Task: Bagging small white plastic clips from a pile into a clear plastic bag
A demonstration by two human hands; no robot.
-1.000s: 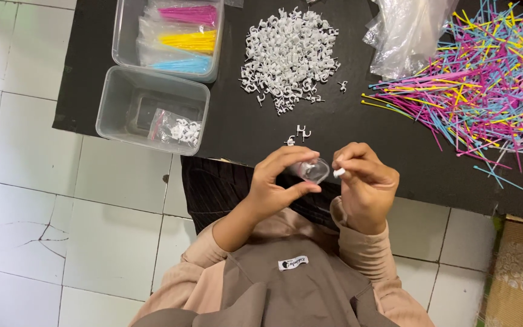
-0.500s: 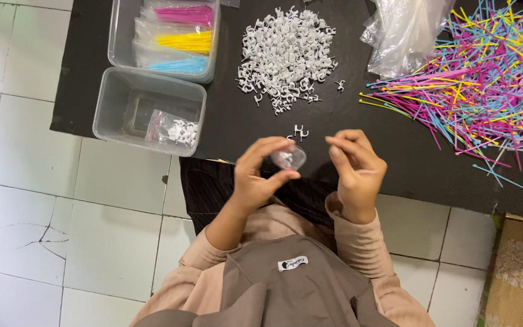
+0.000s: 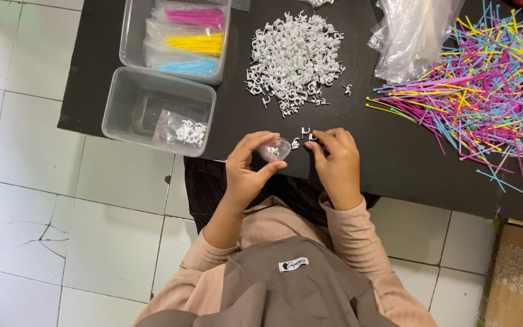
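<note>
My left hand holds a small clear plastic bag with a few white clips inside, pinched between thumb and fingers. My right hand rests on the black mat, its fingertips touching loose white clips just beside the bag. A big heap of the same white clips lies farther out on the mat.
A clear tub at the left holds a filled small bag. Behind it, another tub holds pink, yellow and blue packs. Coloured sticks spread at the right beside crumpled clear plastic. White floor tiles surround the mat.
Both hands moved forward from above my lap to the mat's near edge. My right hand left the bag's mouth and now reaches down to the loose clips.
</note>
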